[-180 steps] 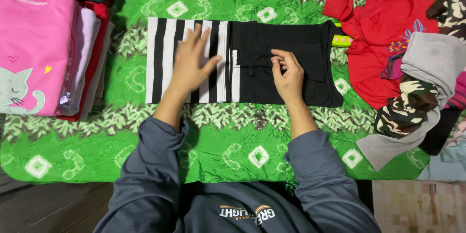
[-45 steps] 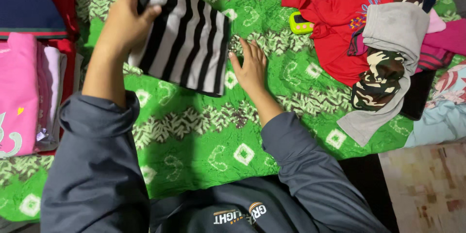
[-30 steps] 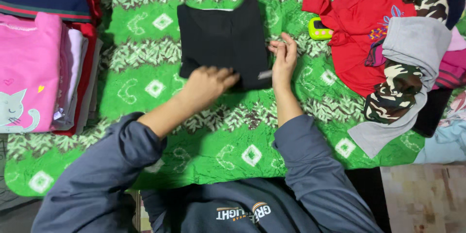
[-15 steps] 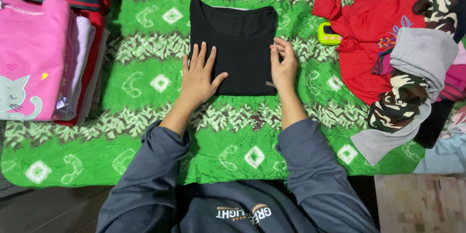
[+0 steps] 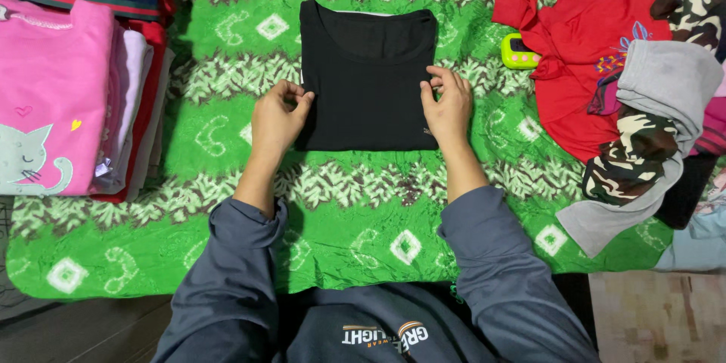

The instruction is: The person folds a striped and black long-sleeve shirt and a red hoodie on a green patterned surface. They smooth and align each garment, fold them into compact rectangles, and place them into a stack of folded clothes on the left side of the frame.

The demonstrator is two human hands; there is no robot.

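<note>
My grey sleeves come in from the near edge, over the green patterned cloth that covers the whole work spot. My left hand sits at the left edge of the folded black top, fingers curled in and pinching that edge. My right hand is on the right edge, fingertips bent onto the fabric and nipping the side of it. The top lies flat in the middle of the cloth, folded into a neat rectangle, neckline at the far end. Off to the left there's a stack of folded clothes with a pink one on top. To the right, a loose heap of red, grey and camo stuff, and a small yellow-green gadget just beside the red piece.
</note>
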